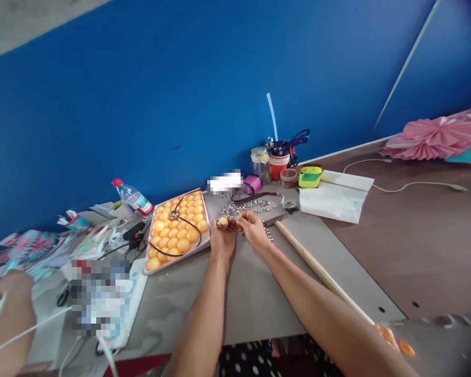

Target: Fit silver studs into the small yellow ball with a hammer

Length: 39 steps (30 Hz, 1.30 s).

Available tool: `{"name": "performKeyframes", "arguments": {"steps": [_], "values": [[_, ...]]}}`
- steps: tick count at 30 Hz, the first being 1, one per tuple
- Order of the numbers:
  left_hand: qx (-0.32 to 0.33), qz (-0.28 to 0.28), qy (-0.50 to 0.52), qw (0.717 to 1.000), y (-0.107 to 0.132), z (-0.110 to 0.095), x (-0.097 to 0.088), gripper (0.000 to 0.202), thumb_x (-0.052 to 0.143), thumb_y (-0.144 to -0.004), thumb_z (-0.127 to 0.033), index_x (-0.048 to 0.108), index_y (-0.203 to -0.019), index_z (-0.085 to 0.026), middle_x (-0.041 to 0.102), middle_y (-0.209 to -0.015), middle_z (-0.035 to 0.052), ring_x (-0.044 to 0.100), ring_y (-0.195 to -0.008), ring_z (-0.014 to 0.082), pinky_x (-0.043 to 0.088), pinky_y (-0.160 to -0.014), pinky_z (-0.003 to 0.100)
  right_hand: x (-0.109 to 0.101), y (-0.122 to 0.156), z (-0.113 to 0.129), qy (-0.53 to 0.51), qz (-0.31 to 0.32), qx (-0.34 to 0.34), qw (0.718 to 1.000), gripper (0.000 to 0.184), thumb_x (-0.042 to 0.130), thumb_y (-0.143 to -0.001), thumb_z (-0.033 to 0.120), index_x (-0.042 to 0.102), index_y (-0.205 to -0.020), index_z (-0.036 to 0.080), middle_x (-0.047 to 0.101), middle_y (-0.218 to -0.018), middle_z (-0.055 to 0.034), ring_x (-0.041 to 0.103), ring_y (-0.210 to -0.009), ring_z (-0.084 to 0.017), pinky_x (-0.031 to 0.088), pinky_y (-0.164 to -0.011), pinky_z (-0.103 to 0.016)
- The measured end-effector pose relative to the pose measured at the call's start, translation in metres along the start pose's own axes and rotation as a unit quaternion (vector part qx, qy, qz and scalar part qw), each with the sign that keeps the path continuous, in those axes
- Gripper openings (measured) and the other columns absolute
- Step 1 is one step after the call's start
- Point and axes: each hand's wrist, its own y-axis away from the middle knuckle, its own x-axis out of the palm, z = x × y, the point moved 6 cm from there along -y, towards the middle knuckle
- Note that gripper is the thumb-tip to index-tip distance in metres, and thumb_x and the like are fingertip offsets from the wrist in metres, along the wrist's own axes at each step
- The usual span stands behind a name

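Observation:
My left hand (pixel 223 238) is closed round a small orange ball (pixel 222 222) partly covered with shiny silver pieces. My right hand (pixel 253 226) is beside it, its fingers pinched against the ball; what they pinch is too small to name. Both hands hover over the grey table (pixel 255 293), right in front of a heap of small silver studs (pixel 246 208). A tray of several orange balls (pixel 177 229) lies just to the left, with a dark cord draped over it.
A long wooden stick (pixel 317 269) runs along the table on the right. Cups, jars and a yellow-green box (pixel 310 176) stand by the blue wall, with white paper (pixel 333 196) beside them. A water bottle (pixel 133 198) lies left. Another person's hand (pixel 11 301) holds white cable at far left.

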Motion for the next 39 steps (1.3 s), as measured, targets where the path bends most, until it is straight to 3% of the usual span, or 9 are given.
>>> {"name": "performKeyframes", "arguments": {"steps": [11, 17, 21, 26, 34, 39], "values": [[0.007, 0.034, -0.002, 0.999, 0.003, -0.002, 0.000, 0.040, 0.045, -0.082, -0.049, 0.060, -0.070, -0.014, 0.061, -0.064, 0.0050, 0.059, -0.063, 0.0158, 0.045, -0.065, 0.030, 0.001, 0.000, -0.002, -0.009, 0.001, -0.002, 1.000, 0.019, 0.058, -0.064, 0.034, 0.046, -0.062, 0.019, 0.045, -0.050, 0.0069, 0.041, -0.047, -0.008, 0.034, -0.049, -0.023], [0.029, 0.051, -0.038, 0.998, 0.010, -0.004, 0.008, 0.029, 0.053, -0.080, -0.041, 0.059, -0.072, -0.014, 0.062, -0.066, 0.0036, 0.060, -0.064, 0.0148, 0.045, -0.066, 0.028, 0.003, 0.004, 0.006, -0.020, 0.006, 0.016, 1.000, 0.018, 0.057, -0.064, 0.034, 0.047, -0.064, 0.020, 0.046, -0.050, 0.0065, 0.043, -0.047, -0.009, 0.035, -0.049, -0.023], [0.052, 0.048, -0.078, 0.994, 0.011, -0.005, 0.008, 0.013, 0.062, -0.073, -0.026, 0.060, -0.081, -0.016, 0.063, -0.068, 0.0006, 0.061, -0.065, 0.0129, 0.045, -0.067, 0.027, 0.002, 0.003, 0.008, -0.019, -0.006, 0.015, 1.000, 0.018, 0.057, -0.064, 0.034, 0.046, -0.063, 0.020, 0.045, -0.049, 0.0063, 0.043, -0.047, -0.010, 0.034, -0.048, -0.023], [0.072, 0.087, -0.106, 0.988, 0.011, -0.004, 0.010, 0.021, 0.068, -0.065, -0.013, 0.060, -0.084, -0.016, 0.062, -0.068, -0.0014, 0.059, -0.063, 0.0102, 0.045, -0.068, 0.025, 0.001, -0.002, 0.006, -0.054, -0.006, 0.006, 0.999, 0.019, 0.057, -0.064, 0.034, 0.046, -0.063, 0.020, 0.045, -0.049, 0.0068, 0.041, -0.046, -0.009, 0.034, -0.047, -0.022], [0.106, 0.094, -0.146, 0.979, 0.011, -0.004, 0.012, 0.016, 0.070, -0.066, -0.015, 0.059, -0.077, -0.014, 0.059, -0.065, -0.0031, 0.057, -0.062, 0.0073, 0.044, -0.067, 0.021, 0.002, -0.002, 0.010, -0.045, -0.010, -0.005, 0.999, 0.018, 0.056, -0.063, 0.033, 0.043, -0.059, 0.020, 0.041, -0.046, 0.0073, 0.039, -0.046, -0.009, 0.033, -0.048, -0.022], [0.148, 0.066, -0.186, 0.969, 0.014, -0.003, 0.013, 0.025, 0.072, -0.065, -0.020, 0.058, -0.086, -0.015, 0.060, -0.069, -0.0033, 0.059, -0.065, 0.0076, 0.045, -0.068, 0.020, 0.002, -0.002, 0.009, -0.038, -0.008, -0.010, 0.999, 0.017, 0.054, -0.064, 0.033, 0.045, -0.061, 0.020, 0.042, -0.045, 0.0073, 0.040, -0.047, -0.009, 0.034, -0.049, -0.022]]}}
